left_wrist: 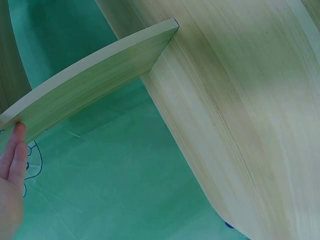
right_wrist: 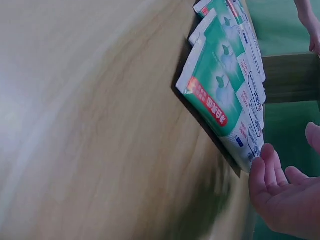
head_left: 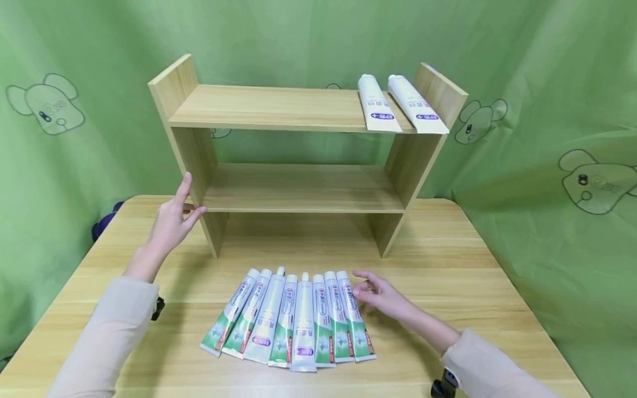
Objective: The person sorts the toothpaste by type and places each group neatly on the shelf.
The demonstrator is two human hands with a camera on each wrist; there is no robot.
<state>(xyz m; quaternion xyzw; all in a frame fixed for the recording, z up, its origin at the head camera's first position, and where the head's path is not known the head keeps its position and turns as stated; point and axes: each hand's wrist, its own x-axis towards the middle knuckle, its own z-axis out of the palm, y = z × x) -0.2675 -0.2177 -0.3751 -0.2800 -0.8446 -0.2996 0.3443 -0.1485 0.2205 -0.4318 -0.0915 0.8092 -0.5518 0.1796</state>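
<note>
Toothpaste tubes (head_left: 286, 320), eight of them, lie fanned side by side on the wooden table (head_left: 502, 309) before me, caps pointing towards the shelf rack (head_left: 304, 188) and flat ends towards me. Six are white and green, each with an oval logo in blue and red whose characters are too small to read; red labels near their flat ends bear pale Chinese writing, also unclear to me. Two plainer white ones, third and fifth from the left, carry purple badges, and on the fifth I read 亮齿白. Two more white tubes (head_left: 380, 105) with purple badges lie at the right end of the rack's top board. My right hand (head_left: 380, 296) holds nothing, its fingers loosely curved and thumb apart, just beside the rightmost tube's cap. My left hand (head_left: 169, 221) has straight fingers touching the rack near the middle board's left end.
</note>
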